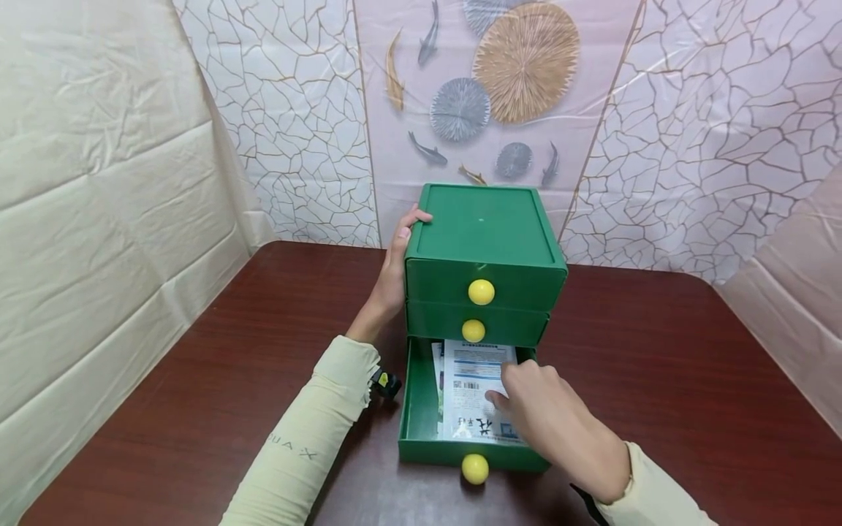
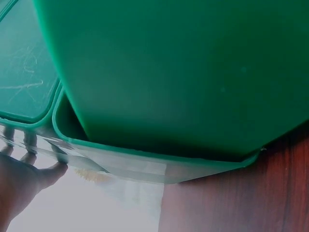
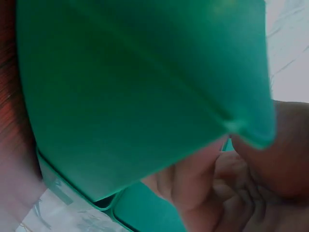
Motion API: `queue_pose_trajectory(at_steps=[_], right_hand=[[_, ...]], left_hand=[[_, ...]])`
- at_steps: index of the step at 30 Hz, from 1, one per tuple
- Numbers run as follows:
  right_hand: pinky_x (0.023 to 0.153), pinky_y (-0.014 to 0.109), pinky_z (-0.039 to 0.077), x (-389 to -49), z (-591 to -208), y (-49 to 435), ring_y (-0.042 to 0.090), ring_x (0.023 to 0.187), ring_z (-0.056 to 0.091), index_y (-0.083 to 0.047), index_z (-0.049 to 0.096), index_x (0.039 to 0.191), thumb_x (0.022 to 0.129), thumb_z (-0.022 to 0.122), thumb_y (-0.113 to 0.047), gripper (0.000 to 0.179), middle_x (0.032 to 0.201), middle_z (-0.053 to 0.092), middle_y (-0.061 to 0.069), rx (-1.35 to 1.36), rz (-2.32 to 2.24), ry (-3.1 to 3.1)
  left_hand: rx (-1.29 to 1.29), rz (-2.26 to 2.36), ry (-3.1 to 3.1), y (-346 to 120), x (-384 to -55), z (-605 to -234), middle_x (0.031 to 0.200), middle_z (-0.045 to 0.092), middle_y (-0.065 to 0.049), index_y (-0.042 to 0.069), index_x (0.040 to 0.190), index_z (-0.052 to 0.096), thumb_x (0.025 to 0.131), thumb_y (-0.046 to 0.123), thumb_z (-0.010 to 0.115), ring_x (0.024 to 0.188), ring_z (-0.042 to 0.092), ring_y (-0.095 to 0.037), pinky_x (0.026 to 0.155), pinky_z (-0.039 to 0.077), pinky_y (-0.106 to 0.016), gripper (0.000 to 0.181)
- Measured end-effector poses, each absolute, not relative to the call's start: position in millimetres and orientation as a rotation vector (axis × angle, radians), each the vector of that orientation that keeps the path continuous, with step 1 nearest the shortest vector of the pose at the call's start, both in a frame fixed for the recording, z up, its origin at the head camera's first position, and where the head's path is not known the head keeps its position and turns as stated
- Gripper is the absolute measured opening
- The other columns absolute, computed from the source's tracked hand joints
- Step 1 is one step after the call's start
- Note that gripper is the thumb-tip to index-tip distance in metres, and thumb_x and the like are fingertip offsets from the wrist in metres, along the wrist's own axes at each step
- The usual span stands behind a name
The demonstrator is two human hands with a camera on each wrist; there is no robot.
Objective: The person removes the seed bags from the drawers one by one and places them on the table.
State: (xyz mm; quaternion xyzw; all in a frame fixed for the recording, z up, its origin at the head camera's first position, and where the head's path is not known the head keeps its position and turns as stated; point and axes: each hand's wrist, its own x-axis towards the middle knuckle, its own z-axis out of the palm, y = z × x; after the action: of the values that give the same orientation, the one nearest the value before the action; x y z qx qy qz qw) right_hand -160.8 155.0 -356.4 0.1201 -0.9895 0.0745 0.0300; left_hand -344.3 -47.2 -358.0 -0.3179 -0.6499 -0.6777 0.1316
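A green drawer cabinet (image 1: 487, 226) with yellow round knobs stands on the table. My left hand (image 1: 393, 267) rests against its left side, fingertips over the top edge. In the left wrist view the fingers of that hand (image 2: 29, 179) lie spread along the cabinet's wall. The bottom drawer (image 1: 421, 451) is pulled out. Inside it lies a white printed packet (image 1: 470, 391) with blue bands and black characters. My right hand (image 1: 549, 409) reaches into the drawer over the packet's right edge, thumb above the print. Its other fingertips are hidden, and a grip on the packet cannot be made out.
Two upper drawers, with a yellow upper knob (image 1: 482, 292) and a yellow middle knob (image 1: 473, 331), are closed. Another printed sheet (image 1: 437, 372) shows beside the packet. The dark red table (image 1: 658, 380) meets a patterned curtain (image 1: 296, 131) behind and cloth at both sides.
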Motion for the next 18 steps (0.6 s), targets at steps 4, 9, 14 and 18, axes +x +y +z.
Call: queue_pose_trajectory(at_steps=[4, 9, 14, 18], right_hand=[[0.046, 0.03, 0.043, -163, -359, 155, 0.017, 0.051, 0.05, -0.002, 0.074, 0.086, 0.091, 0.084, -0.026, 0.026, 0.064, 0.054, 0.006, 0.333, 0.193, -3.072], [0.047, 0.032, 0.044, -166, -364, 156, 0.018, 0.052, 0.048, -0.003, 0.076, 0.086, 0.09, 0.085, -0.031, 0.029, 0.062, 0.052, 0.005, 0.326, 0.102, -3.073], [0.046, 0.034, 0.044, -169, -369, 157, 0.018, 0.053, 0.048, -0.006, 0.076, 0.083, 0.09, 0.084, -0.036, 0.032, 0.061, 0.052, 0.004, 0.333, 0.029, -3.074], [0.045, 0.035, 0.043, -170, -372, 156, 0.018, 0.052, 0.048, -0.007, 0.07, 0.077, 0.089, 0.085, -0.038, 0.037, 0.059, 0.049, 0.003, 0.322, 0.015, -3.046]], left_hand=[[-0.918, -1.956, -1.897, -48, -344, -357, 0.176, 0.012, -0.001, 0.009, 0.146, 0.044, 0.111, 0.039, 0.019, 0.161, 0.013, -0.022, 0.125, 0.019, -0.056, 0.053], [-0.916, -1.959, -1.895, -47, -343, -356, 0.176, 0.011, -0.001, 0.009, 0.146, 0.044, 0.11, 0.04, 0.02, 0.161, 0.014, -0.023, 0.124, 0.02, -0.057, 0.054], [-0.899, -1.95, -1.914, -48, -342, -357, 0.176, 0.012, 0.001, 0.011, 0.147, 0.045, 0.11, 0.042, 0.02, 0.161, 0.014, -0.021, 0.124, 0.021, -0.057, 0.054], [-0.897, -1.941, -1.92, -49, -343, -358, 0.176, 0.012, 0.001, 0.012, 0.147, 0.045, 0.11, 0.042, 0.019, 0.161, 0.014, -0.021, 0.124, 0.02, -0.057, 0.055]])
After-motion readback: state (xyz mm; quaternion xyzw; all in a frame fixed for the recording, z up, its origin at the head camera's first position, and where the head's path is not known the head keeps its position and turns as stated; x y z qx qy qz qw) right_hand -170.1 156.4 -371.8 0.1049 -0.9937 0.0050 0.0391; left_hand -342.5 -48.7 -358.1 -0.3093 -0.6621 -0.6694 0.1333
